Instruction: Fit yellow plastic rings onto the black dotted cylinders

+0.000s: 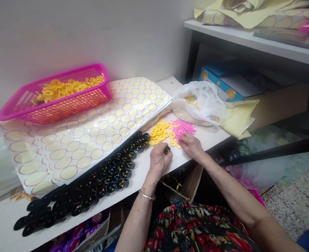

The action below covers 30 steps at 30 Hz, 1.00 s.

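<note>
My small, round, glossy black cup (167,150) shows its open, dark mouth between the thumb and fingers of my left hand (159,160); whatever lies inside is too small to make out. It is just above the white tabletop (141,182) or resting on it, I cannot tell which, near the table's front edge. Matching black cups in close rows (110,170) run along the table to my left, several with specks of bright colour in their mouths.

My left hand is closed on the cup, back upward, fingers curled, with a silver-coloured metal bangle (147,196) at the wrist. My right forearm reaches in diagonally; my right hand (190,145) is bent at the knuckles, its fingertips drawn together at the near edge of a scattered heap of tiny bright-pink beads (184,126). I cannot tell whether they pinch a bead. Flat yellow rings (158,133) lie in a loose pile beside the beads, beyond my left hand, a few between my two hands.
</note>
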{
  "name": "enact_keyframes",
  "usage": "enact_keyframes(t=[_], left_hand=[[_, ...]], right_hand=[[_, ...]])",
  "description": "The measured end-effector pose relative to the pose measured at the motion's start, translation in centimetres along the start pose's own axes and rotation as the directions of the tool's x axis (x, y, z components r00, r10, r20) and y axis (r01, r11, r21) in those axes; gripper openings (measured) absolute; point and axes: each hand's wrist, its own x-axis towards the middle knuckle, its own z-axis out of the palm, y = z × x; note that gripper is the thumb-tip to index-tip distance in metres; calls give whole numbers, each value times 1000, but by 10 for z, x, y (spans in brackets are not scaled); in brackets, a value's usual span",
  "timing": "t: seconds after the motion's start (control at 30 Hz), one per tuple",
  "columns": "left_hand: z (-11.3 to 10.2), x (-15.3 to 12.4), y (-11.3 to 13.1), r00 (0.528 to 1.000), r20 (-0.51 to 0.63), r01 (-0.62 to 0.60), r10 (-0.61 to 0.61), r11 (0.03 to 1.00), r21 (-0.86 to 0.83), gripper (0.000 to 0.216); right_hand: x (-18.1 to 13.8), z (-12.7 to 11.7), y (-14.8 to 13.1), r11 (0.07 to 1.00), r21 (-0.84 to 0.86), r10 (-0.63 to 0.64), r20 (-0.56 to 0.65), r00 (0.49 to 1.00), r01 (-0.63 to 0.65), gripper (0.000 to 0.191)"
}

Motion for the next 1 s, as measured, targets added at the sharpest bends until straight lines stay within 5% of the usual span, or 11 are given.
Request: enact_keyframes(t=[0.17,0.33,0.63,1.0], left_hand=[[16,-11,-7,987,-40,143,-154,970,-197,39],[20,-17,-13,996,-55,59,-74,970,-234,31],[20,-17,-13,997,-75,6,-25,972,-234,21],[23,-18,-17,998,-55,-6,-8,971,-241,23]], right_hand=[[-1,-1,-3,984,-162,-72,21,997,75,19],[-2,0,-6,956,-272,-113,18,993,114,24],[-4,2,-5,977,-215,15,-13,1000,-17,20],[-7,-16,-22,960,-256,159,174,972,-111,24]])
